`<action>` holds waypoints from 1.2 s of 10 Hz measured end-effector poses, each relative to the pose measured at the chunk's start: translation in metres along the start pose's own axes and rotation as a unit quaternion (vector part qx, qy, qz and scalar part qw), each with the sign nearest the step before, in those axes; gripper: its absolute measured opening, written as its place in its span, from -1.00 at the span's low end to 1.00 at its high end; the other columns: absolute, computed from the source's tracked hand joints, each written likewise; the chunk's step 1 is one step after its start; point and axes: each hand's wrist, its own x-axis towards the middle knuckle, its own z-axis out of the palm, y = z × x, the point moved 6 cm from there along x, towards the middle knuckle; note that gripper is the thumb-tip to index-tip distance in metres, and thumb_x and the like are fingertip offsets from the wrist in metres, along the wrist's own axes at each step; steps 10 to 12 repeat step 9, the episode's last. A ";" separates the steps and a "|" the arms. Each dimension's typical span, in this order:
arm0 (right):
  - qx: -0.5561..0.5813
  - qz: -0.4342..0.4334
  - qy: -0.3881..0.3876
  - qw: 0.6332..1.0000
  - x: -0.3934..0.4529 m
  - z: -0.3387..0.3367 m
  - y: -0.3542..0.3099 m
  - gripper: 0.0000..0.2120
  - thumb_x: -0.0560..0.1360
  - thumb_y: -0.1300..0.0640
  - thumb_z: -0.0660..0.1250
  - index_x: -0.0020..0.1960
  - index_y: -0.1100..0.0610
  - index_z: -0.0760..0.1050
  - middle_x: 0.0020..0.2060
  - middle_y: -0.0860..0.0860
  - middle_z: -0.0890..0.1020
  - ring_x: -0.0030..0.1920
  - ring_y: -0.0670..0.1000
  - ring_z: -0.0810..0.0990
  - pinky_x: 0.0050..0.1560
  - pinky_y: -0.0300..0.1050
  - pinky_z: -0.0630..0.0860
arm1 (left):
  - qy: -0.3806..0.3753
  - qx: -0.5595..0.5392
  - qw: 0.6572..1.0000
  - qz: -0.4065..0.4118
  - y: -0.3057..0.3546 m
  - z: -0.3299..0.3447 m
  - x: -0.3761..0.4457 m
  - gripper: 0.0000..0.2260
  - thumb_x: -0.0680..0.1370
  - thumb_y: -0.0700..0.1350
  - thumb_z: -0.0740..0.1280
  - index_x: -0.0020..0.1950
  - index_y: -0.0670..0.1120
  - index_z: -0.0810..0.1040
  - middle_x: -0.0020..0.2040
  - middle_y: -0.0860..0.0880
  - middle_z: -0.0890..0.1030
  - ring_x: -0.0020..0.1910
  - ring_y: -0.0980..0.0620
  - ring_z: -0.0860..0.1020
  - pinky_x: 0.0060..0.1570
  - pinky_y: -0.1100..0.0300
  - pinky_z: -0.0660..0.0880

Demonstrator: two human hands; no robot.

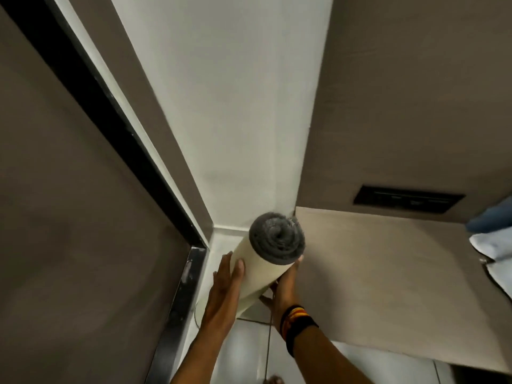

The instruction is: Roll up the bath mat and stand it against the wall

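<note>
The bath mat (259,273) is rolled into a tight cylinder, cream backing outside and grey pile showing as a spiral at its top end. It stands nearly upright, tilted toward the white wall (235,120) in the corner. My left hand (224,289) lies flat against the roll's left side, fingers together. My right hand (285,289) cups the roll from the right and underneath, a striped band and black strap on its wrist. The roll's lower end is hidden behind my left hand.
A brown door with a black frame (110,112) runs down the left. A beige cabinet side (388,273) stands close on the right, with a dark switch panel (408,199) above it. White tiled floor (249,353) lies below. Blue and white cloth (493,234) is at the right edge.
</note>
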 end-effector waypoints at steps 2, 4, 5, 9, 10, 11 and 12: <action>-0.013 -0.004 0.054 0.998 0.137 0.018 -0.023 -0.17 0.40 -0.61 -0.16 0.42 -0.19 0.42 0.13 -0.14 0.63 0.14 -0.06 0.53 0.35 0.17 0.45 | -0.024 -0.026 0.999 -0.031 -0.016 0.022 0.132 -0.17 0.32 0.67 0.07 0.53 0.37 0.23 0.44 0.15 0.39 0.37 0.02 0.39 0.23 0.02 0.34; -0.015 -0.008 0.070 0.997 0.218 0.017 -0.047 -0.17 0.46 -0.55 -0.17 0.34 -0.09 0.53 0.23 -0.01 0.65 0.26 0.07 0.54 0.40 0.11 0.43 | -0.070 -0.030 0.997 -0.026 -0.022 0.054 0.218 -0.33 0.49 0.55 0.08 0.57 0.39 0.20 0.37 0.27 0.38 0.34 0.15 0.37 0.24 0.15 0.28; 0.007 0.007 0.089 0.996 0.240 0.005 -0.043 -0.22 0.49 -0.53 -0.19 0.04 -0.12 0.68 -0.10 -0.12 0.76 0.00 -0.05 0.69 0.04 -0.08 0.62 | -0.091 -0.032 0.995 -0.036 -0.028 0.073 0.239 -0.34 0.54 0.50 0.10 0.60 0.30 0.23 0.52 0.17 0.40 0.49 0.03 0.39 0.40 0.10 0.33; -0.145 -0.167 0.110 0.969 0.169 0.009 -0.045 -0.65 0.62 -0.32 0.02 0.31 -0.34 0.43 0.27 -0.22 0.58 0.31 -0.21 0.52 0.23 -0.34 0.44 | -0.025 0.077 0.997 0.003 -0.015 0.065 0.232 -0.26 0.54 0.52 0.00 0.66 0.30 -0.08 0.72 0.12 0.05 0.67 -0.04 0.13 0.60 -0.15 0.17; -0.145 -0.167 0.110 0.969 0.169 0.009 -0.045 -0.65 0.62 -0.32 0.02 0.31 -0.34 0.43 0.27 -0.22 0.58 0.31 -0.21 0.52 0.23 -0.34 0.44 | -0.025 0.077 0.997 0.003 -0.015 0.065 0.232 -0.26 0.54 0.52 0.00 0.66 0.30 -0.08 0.72 0.12 0.05 0.67 -0.04 0.13 0.60 -0.15 0.17; -0.145 -0.167 0.110 0.969 0.169 0.009 -0.045 -0.65 0.62 -0.32 0.02 0.31 -0.34 0.43 0.27 -0.22 0.58 0.31 -0.21 0.52 0.23 -0.34 0.44 | -0.025 0.077 0.997 0.003 -0.015 0.065 0.232 -0.26 0.54 0.52 0.00 0.66 0.30 -0.08 0.72 0.12 0.05 0.67 -0.04 0.13 0.60 -0.15 0.17; -0.145 -0.167 0.110 0.969 0.169 0.009 -0.045 -0.65 0.62 -0.32 0.02 0.31 -0.34 0.43 0.27 -0.22 0.58 0.31 -0.21 0.52 0.23 -0.34 0.44 | -0.025 0.077 0.997 0.003 -0.015 0.065 0.232 -0.26 0.54 0.52 0.00 0.66 0.30 -0.08 0.72 0.12 0.05 0.67 -0.04 0.13 0.60 -0.15 0.17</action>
